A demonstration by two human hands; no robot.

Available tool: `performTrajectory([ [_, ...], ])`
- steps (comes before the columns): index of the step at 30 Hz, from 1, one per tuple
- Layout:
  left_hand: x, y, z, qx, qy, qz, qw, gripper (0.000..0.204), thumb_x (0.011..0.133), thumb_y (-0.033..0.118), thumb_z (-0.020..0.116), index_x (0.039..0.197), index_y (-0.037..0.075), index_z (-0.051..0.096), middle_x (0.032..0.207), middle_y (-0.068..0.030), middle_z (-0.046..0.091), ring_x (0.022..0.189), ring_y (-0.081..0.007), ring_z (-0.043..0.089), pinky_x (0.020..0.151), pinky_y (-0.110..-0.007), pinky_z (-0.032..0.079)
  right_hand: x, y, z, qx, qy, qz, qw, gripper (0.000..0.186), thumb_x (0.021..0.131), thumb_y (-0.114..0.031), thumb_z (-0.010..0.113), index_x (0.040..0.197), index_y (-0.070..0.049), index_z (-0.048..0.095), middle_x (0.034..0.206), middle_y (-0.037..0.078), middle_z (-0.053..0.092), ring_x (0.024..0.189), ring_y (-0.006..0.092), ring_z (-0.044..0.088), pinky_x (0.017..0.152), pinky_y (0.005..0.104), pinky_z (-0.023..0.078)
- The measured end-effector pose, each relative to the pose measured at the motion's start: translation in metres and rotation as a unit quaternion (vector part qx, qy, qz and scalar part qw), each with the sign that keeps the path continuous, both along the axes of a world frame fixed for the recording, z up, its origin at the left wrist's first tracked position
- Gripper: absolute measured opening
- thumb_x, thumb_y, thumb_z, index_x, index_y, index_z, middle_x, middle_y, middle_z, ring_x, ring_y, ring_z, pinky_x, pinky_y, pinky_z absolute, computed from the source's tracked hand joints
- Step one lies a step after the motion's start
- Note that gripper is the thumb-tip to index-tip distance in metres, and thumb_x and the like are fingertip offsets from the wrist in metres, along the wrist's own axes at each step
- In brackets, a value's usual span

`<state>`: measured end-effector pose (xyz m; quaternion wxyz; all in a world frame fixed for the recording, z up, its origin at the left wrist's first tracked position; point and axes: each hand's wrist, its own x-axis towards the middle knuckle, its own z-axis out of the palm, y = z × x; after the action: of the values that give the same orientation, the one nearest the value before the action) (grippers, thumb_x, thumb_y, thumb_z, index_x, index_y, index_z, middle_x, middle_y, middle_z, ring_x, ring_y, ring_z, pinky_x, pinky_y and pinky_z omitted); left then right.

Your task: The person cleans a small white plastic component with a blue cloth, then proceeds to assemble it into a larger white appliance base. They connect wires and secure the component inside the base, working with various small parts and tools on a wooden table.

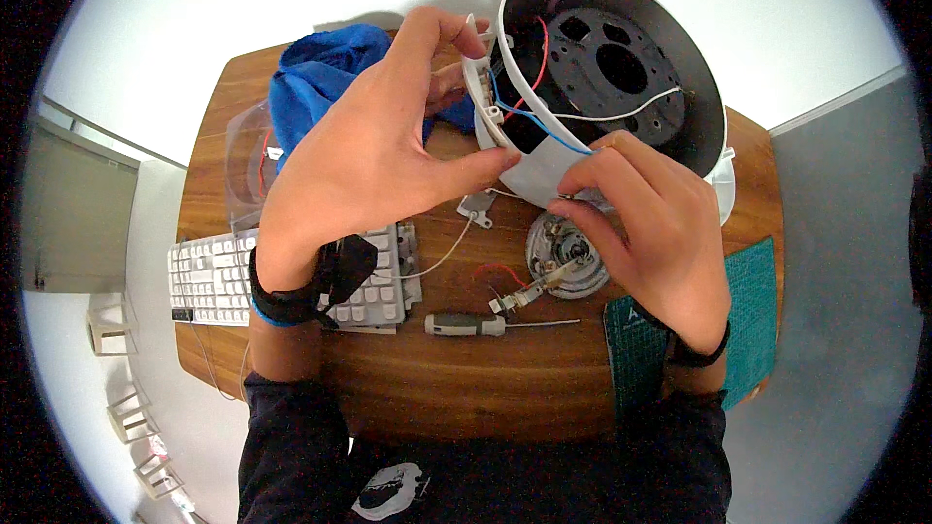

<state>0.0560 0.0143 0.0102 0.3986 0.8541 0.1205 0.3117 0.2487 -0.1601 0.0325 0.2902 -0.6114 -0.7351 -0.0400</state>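
My left hand point(379, 136) is closed on a curved white plastic panel point(479, 87), thumb at its lower end and fingers at its upper end. The panel stands at the left side of a large white cylindrical housing point(539, 170) with a black interior. A blue wire point(532, 117) runs from the panel over the housing's rim to my right hand point(646, 218). Thumb and fingertips of that hand are pinched together in front of the housing; what they hold is mostly hidden. Red point(545, 49) and white point(621, 118) wires cross the opening.
A round metallic part point(563, 262) with wires lies below the housing, near a screwdriver point(466, 325). A white keyboard point(214, 277) is at left, and a small white bracket point(476, 206) nearby. Blue cloth point(325, 68) lies behind my left hand; a green cutting mat point(752, 315) is at right.
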Motion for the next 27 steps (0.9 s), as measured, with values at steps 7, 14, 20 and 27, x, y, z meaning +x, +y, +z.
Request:
performTrajectory([
  [7, 0.004, 0.000, -0.008, -0.031, -0.008, 0.005, 0.999, 0.072, 0.083, -0.004, 0.089, 0.140, 0.005, 0.044, 0.145, -0.0087, 0.053, 0.141, -0.0233, 0.058, 0.120, -0.040, 0.050, -0.002, -0.001, 0.000, -0.005, 0.018, 0.011, 1.000, 0.024, 0.083, -0.005, 0.086, 0.097, -0.005, 0.066, 0.090, 0.012, 0.065, 0.077, 0.0348, 0.069, 0.065, 0.0419, 0.052],
  [14, 0.007, -0.003, -0.007, -0.049, -0.011, 0.010, 0.999, 0.073, 0.084, -0.005, 0.089, 0.140, 0.004, 0.044, 0.142, -0.0082, 0.053, 0.141, -0.0226, 0.059, 0.120, -0.039, 0.050, -0.001, -0.002, -0.001, -0.009, 0.005, 0.022, 1.000, 0.024, 0.084, -0.009, 0.086, 0.097, -0.006, 0.066, 0.099, 0.011, 0.070, 0.082, 0.0343, 0.069, 0.068, 0.0430, 0.054],
  [20, 0.009, -0.005, -0.006, -0.022, -0.005, 0.027, 0.999, 0.074, 0.085, -0.004, 0.089, 0.144, 0.004, 0.044, 0.144, -0.0085, 0.052, 0.140, -0.0242, 0.060, 0.120, -0.039, 0.050, -0.003, -0.003, 0.000, -0.020, -0.027, 0.022, 0.999, 0.025, 0.082, -0.012, 0.087, 0.097, -0.008, 0.066, 0.102, 0.010, 0.070, 0.083, 0.0337, 0.069, 0.070, 0.0431, 0.054],
  [27, 0.010, -0.006, -0.003, 0.024, -0.001, 0.022, 0.999, 0.082, 0.084, -0.002, 0.088, 0.154, 0.008, 0.047, 0.151, -0.0113, 0.055, 0.144, -0.0256, 0.057, 0.121, -0.040, 0.049, -0.005, -0.004, 0.001, -0.025, -0.001, 0.027, 0.999, 0.026, 0.082, -0.007, 0.087, 0.098, -0.006, 0.066, 0.106, 0.013, 0.071, 0.089, 0.0347, 0.071, 0.074, 0.0417, 0.057],
])
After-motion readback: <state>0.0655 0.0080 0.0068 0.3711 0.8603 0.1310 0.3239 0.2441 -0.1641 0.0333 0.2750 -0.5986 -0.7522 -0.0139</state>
